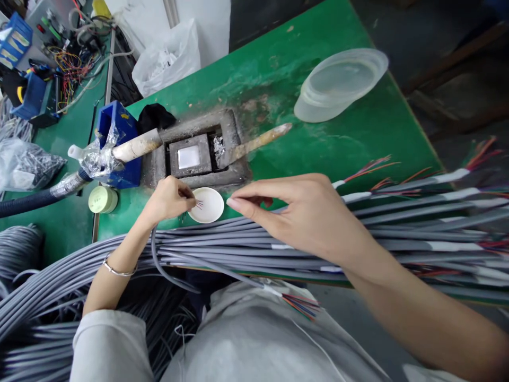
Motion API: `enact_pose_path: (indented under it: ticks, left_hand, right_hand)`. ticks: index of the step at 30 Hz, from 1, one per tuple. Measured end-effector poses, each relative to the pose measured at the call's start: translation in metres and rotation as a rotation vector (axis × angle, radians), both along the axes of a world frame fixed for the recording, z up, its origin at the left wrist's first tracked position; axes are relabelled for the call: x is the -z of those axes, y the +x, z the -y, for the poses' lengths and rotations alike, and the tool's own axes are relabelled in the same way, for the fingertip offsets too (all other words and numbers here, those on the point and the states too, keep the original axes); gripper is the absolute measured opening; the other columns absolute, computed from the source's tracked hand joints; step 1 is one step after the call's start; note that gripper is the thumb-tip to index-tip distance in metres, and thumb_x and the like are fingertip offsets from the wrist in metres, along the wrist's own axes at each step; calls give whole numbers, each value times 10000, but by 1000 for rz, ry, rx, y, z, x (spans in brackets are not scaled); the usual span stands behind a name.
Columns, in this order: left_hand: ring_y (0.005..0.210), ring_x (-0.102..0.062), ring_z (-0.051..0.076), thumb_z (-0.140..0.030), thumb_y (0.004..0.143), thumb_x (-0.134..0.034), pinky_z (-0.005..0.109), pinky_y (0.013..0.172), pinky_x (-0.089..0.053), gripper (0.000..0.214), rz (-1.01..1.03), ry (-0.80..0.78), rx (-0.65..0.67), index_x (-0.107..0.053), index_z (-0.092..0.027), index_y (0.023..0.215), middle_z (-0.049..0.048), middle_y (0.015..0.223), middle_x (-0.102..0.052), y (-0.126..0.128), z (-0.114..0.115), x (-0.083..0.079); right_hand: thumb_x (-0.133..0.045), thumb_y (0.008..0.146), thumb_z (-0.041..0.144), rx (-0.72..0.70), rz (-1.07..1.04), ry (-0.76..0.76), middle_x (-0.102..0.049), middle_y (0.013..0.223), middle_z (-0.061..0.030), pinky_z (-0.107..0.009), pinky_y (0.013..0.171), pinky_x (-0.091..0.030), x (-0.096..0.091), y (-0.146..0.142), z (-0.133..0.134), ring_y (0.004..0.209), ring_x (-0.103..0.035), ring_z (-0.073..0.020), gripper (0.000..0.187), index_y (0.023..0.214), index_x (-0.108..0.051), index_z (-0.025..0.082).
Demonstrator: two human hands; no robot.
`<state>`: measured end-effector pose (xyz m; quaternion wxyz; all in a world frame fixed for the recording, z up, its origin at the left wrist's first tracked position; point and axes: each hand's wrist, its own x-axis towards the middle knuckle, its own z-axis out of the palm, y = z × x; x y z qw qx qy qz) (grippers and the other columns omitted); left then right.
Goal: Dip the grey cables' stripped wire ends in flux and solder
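My left hand is closed on the end of a grey cable, holding its bare wire tips over a small round white dish. My right hand hovers just right of the dish above a thick bundle of grey cables; its fingers are pinched together, and I cannot make out anything in them. Behind the dish a grey solder pot is set into the green table.
A stick-like tool leans into the pot. A blue holder with a foil-wrapped hose stands left of it, beside a tape roll. A translucent plastic lid lies far right. Stripped coloured wire ends rest on my lap.
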<state>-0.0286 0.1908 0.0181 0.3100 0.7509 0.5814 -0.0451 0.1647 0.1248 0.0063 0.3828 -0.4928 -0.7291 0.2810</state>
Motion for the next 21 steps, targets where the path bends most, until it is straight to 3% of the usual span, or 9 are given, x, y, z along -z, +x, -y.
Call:
enact_pose_path:
  ticks: [10, 15, 18, 21]
  left_hand:
    - [547, -546, 123, -141, 644, -598, 240, 596, -433, 140, -33, 96, 52, -727, -96, 673, 39, 592, -664, 3, 5, 1]
    - [557, -562, 142, -168, 642, -586, 259, 598, -449, 132, 27, 247, -11, -703, -107, 633, 35, 572, -644, -2, -5, -20]
    - [610, -578, 174, -161, 633, -583, 307, 669, -470, 108, -15, 430, -41, -676, -111, 610, 46, 581, -630, 2, -22, -36]
    - [721, -594, 220, -113, 612, -580, 352, 758, -472, 69, -61, 516, -53, -647, -117, 598, 69, 610, -625, 10, -40, -39]
  right_hand:
    - [-583, 823, 200, -24, 6, -1, -736, 715, -6, -217, 559, -469, 3, 0, 0, 612, -670, -142, 137, 770, -708, 178]
    - [-581, 826, 173, -25, 3, 35, -727, 710, -15, -218, 564, -457, 4, -1, 0, 604, -654, -130, 134, 773, -703, 157]
    - [-604, 812, 154, -137, 38, 17, -702, 680, -2, -224, 564, -445, 7, -5, 3, 585, -631, -120, 105, 769, -700, 155]
    - [-635, 798, 165, -306, 91, -54, -696, 703, 14, -229, 581, -448, 11, -11, 7, 619, -636, -123, 73, 767, -700, 175]
